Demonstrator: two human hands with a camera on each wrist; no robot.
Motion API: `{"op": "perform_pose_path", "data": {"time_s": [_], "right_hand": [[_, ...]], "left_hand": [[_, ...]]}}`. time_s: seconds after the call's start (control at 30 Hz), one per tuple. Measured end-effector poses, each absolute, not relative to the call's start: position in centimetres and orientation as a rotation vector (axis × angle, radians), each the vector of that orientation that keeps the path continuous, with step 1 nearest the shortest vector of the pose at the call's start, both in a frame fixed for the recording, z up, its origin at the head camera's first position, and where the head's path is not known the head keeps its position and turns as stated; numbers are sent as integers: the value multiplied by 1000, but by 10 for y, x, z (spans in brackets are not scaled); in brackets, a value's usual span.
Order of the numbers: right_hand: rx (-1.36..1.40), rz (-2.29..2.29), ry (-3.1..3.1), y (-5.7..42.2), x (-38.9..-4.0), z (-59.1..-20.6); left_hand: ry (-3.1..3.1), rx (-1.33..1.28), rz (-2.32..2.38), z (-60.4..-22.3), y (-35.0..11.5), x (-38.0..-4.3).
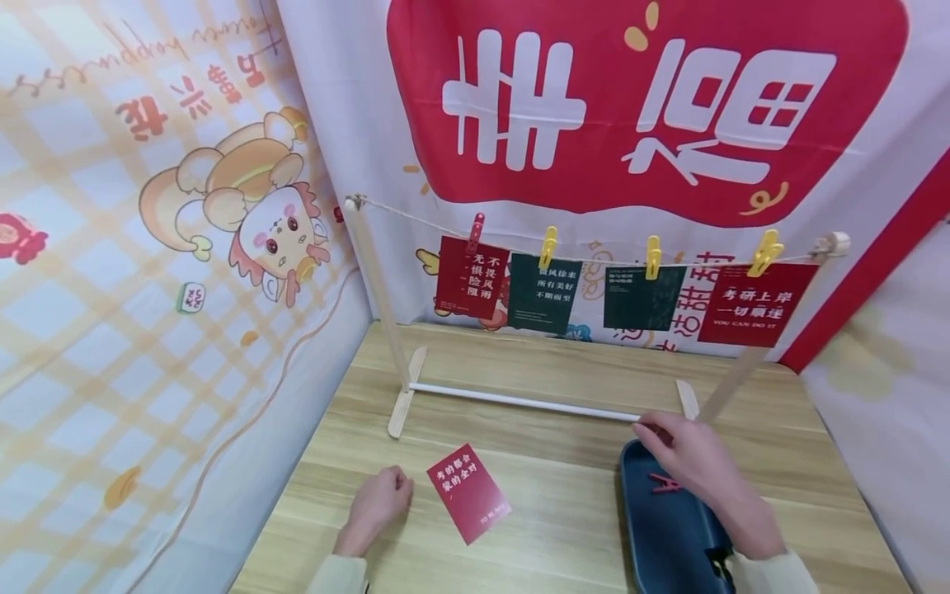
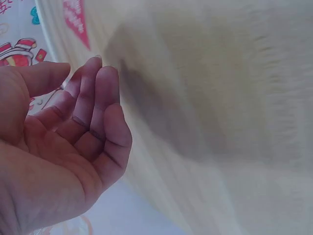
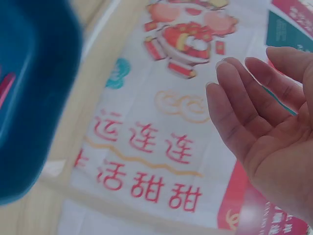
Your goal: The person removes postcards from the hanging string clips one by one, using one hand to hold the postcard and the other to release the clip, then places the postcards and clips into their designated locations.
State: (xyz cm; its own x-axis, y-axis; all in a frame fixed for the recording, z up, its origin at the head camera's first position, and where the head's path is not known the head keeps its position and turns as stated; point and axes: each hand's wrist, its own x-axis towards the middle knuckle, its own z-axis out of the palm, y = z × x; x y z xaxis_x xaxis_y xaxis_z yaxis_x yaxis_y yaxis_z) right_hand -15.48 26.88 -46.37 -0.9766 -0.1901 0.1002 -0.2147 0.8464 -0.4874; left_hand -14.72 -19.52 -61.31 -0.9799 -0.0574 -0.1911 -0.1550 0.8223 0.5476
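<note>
My left hand [image 1: 378, 505] is low over the table, left of a loose red card [image 1: 469, 495] with white writing. Its fingers hang loosely curled around nothing, as the left wrist view shows. Over the far end of a dark blue tray [image 1: 637, 528] is my right hand [image 1: 686, 454]; its fingers are relaxed and the palm is bare in the right wrist view. A red clothespin [image 1: 665, 483] lies in the tray, partly beside the hand. Behind, a red card [image 1: 471, 289], two green cards and another red card [image 1: 753, 305] hang clipped to a cord.
The cord runs between two wooden posts [image 1: 378, 297] on feet, joined low down by a white rod [image 1: 519, 403]. Yellow clothespins [image 1: 547, 247] and a red one [image 1: 477, 233] grip the cards. Printed cloth hangs behind and to the left of the wooden table [image 1: 564, 503].
</note>
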Motion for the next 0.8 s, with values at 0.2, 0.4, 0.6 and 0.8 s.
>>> {"op": "perform_pose_path", "data": {"time_s": [0.2,0.4,0.6,0.8], "right_hand": [[409,847,-2864,251,-161,-447],[547,834,-2760,236,-176,-418],[631,823,-2650,221,-189,-378],[653,831,-2524,204,-197,-349]], "left_hand": [[2923,-190,964,-594,-192,-165],[2986,-223,1081,-561,-190,-185],[3031,-187,1204,-523,-181,-207],[3157,-78,1258,-484,-168,-227]]}}
